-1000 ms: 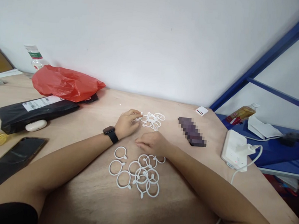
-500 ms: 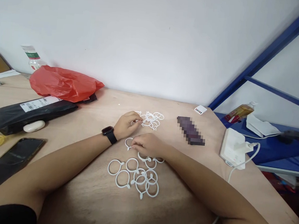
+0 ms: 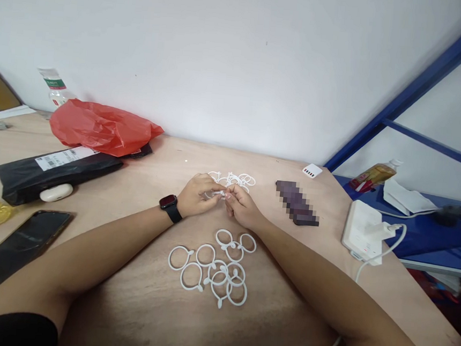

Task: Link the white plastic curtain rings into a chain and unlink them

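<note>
My left hand (image 3: pixel 199 194), with a black watch on the wrist, and my right hand (image 3: pixel 242 206) meet fingertip to fingertip over the table, both pinching a white plastic ring (image 3: pixel 217 192). Just behind them lies a small cluster of white rings (image 3: pixel 241 180). Nearer to me, several loose white rings (image 3: pixel 213 269) with small tabs are spread on the wooden table (image 3: pixel 142 300). Neither hand touches that near pile.
At the left lie a red plastic bag (image 3: pixel 101 128), a black parcel (image 3: pixel 53 167), a white earbud case (image 3: pixel 55 191) and a dark phone (image 3: pixel 14 248). A dark block (image 3: pixel 296 202) and a white power strip (image 3: pixel 360 230) with cable sit at the right, beside a blue metal frame (image 3: pixel 415 87).
My right hand lifted a ring from the near pile and carried it up to my left hand. The two hands now meet at the far cluster.
</note>
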